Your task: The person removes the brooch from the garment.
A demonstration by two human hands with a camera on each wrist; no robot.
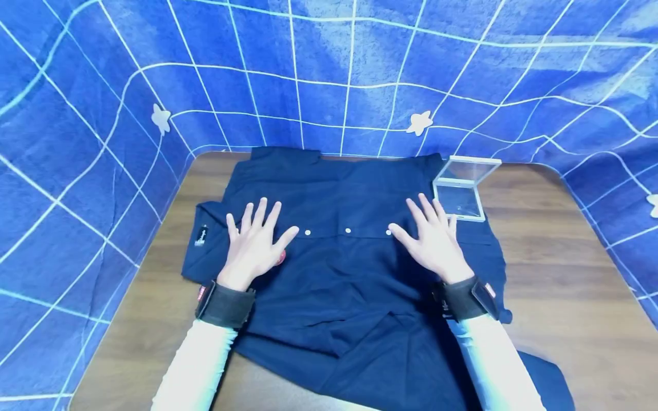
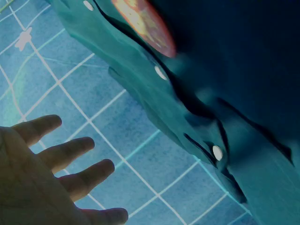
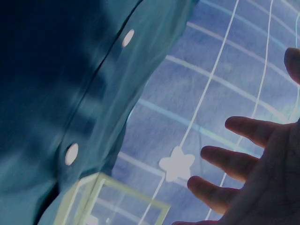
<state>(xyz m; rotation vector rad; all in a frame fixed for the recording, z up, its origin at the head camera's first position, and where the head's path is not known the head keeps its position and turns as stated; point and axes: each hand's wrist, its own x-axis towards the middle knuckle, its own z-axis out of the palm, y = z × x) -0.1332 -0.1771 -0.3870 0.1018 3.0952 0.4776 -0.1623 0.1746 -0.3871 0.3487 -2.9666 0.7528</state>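
A dark navy buttoned garment (image 1: 339, 268) lies spread across the table, its row of white buttons (image 1: 348, 230) running sideways. My left hand (image 1: 253, 242) is over its left part with fingers spread and nothing held. Beside that thumb, partly hidden by the hand, a round red object (image 1: 281, 258) rests on the cloth; the left wrist view shows its shiny patterned face (image 2: 147, 26). Over the right part is my right hand (image 1: 437, 242), fingers also spread, its thumb tip right at a button. In the right wrist view its fingers (image 3: 234, 161) are straight and hold nothing.
An open hinged case with clear panels and a pale frame (image 1: 478, 206) stands at the garment's back right. Wooden tabletop (image 1: 555, 274) shows around the cloth. Behind hangs a blue curtain (image 1: 319, 97) with white lines and star shapes (image 1: 420, 123). Both wrists wear black straps (image 1: 226, 305).
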